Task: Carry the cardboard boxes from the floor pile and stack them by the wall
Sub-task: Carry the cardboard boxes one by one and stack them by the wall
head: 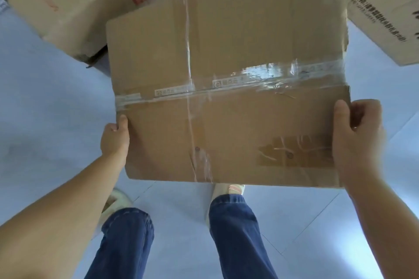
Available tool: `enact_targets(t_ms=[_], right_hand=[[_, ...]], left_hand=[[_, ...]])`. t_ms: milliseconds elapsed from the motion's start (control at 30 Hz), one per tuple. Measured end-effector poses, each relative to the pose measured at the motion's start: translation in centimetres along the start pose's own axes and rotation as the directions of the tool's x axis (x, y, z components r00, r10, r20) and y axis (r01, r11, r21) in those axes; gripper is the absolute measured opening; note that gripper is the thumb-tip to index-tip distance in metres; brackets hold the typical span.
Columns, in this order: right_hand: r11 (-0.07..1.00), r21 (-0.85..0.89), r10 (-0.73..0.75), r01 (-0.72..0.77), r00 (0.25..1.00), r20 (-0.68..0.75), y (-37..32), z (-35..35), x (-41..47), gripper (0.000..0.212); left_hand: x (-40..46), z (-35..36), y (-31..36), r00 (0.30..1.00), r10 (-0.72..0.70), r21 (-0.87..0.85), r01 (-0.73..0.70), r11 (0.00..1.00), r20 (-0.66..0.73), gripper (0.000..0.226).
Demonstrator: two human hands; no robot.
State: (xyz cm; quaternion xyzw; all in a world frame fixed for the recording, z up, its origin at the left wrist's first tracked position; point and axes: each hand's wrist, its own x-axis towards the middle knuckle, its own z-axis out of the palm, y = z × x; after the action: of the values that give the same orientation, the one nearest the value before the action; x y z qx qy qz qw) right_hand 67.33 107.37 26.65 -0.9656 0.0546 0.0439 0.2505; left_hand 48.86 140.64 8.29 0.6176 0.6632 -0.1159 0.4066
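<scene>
A large brown cardboard box [226, 79], sealed with clear tape in a cross, fills the middle of the view and is held off the floor in front of me. My left hand [114, 140] grips its left edge, thumb on the top face. My right hand [357, 140] grips the right edge near the front corner, thumb lying on top, fingers wrapped around the side. The underside of the box is hidden.
A big cardboard box with red print [74, 0] lies on the floor at the upper left. Another box with black print [385, 11] sits at the upper right. Pale tiled floor [45, 120] spreads around my legs and slippers.
</scene>
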Motion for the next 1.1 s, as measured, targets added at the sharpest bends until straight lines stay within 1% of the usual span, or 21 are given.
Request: enact_targets(t_ms=[33,100,200,267,333,400,467,567,700,767,867,933,967,1033,1100], right_hand=[[0.998,0.023,0.059,-0.059,0.998,-0.008,-0.6,-0.2,0.0,0.022],[0.990,0.045,0.131,-0.131,0.991,0.014,-1.9,-1.0,-0.3,0.027],[0.974,0.031,0.217,-0.223,0.967,0.133,-4.2,-3.0,-2.0,0.032],[0.966,0.013,0.250,-0.258,0.947,0.200,-5.9,-4.5,-4.3,0.032],[0.964,0.027,0.252,-0.264,0.941,0.226,-7.5,-6.2,-6.9,0.030],[0.966,0.057,0.232,-0.253,0.941,0.247,-9.8,-8.4,-9.5,0.028],[0.969,0.072,0.207,-0.235,0.940,0.272,-12.5,-10.9,-11.2,0.028],[0.981,0.110,0.123,-0.161,0.950,0.287,-17.1,-15.3,-12.2,0.028],[0.986,0.166,-0.025,-0.017,0.970,0.242,-22.5,-20.4,-11.8,0.031],[0.983,0.177,-0.083,0.043,0.972,0.221,-24.3,-22.2,-11.2,0.033],[0.964,0.221,-0.190,0.146,0.963,0.191,-27.1,-24.1,-10.3,0.031],[0.948,0.239,-0.258,0.211,0.948,0.186,-28.7,-24.6,-9.4,0.029],[0.938,0.249,-0.294,0.242,0.935,0.200,-29.4,-24.8,-8.9,0.029],[0.918,0.260,-0.364,0.301,0.898,0.246,-30.7,-24.8,-7.9,0.031],[0.890,0.276,-0.439,0.363,0.845,0.306,-31.6,-24.8,-7.1,0.031]], left_hand=[[-0.8,-1.8,0.1,0.999,0.026,-0.007,-0.026,1.000,-0.039,0.045],[-2.6,-6.2,0.4,0.991,0.088,-0.005,-0.089,0.996,-0.104,0.045],[-5.9,-13.8,0.7,0.968,0.179,0.082,-0.167,0.983,-0.173,0.047],[-8.2,-18.8,0.5,0.959,0.179,0.123,-0.154,0.980,-0.219,0.045],[-10.7,-23.5,-0.1,0.949,0.161,0.128,-0.131,0.983,-0.272,0.042],[-13.9,-28.1,-0.6,0.933,0.156,0.077,-0.138,0.987,-0.326,0.037],[-17.0,-32.6,-0.7,0.926,0.109,-0.003,-0.118,0.993,-0.361,0.036],[-21.3,-38.7,0.1,0.934,0.048,-0.156,-0.110,0.982,-0.355,0.036],[-26.3,-45.4,0.7,0.940,0.045,-0.333,-0.164,0.929,-0.339,0.029],[-28.3,-47.5,0.6,0.948,0.038,-0.422,-0.176,0.889,-0.316,0.027],[-31.8,-49.8,0.0,0.951,-0.026,-0.527,-0.148,0.837,-0.308,0.029],[-34.3,-49.9,-0.5,0.926,-0.060,-0.549,-0.168,0.819,-0.372,0.033],[-35.7,-49.7,-0.8,0.903,-0.088,-0.563,-0.184,0.805,-0.421,0.035],[-38.7,-49.0,-1.5,0.846,-0.149,-0.584,-0.216,0.783,-0.512,0.031],[-41.9,-47.8,-2.5,0.787,-0.224,-0.608,-0.227,0.760,-0.574,0.029]])
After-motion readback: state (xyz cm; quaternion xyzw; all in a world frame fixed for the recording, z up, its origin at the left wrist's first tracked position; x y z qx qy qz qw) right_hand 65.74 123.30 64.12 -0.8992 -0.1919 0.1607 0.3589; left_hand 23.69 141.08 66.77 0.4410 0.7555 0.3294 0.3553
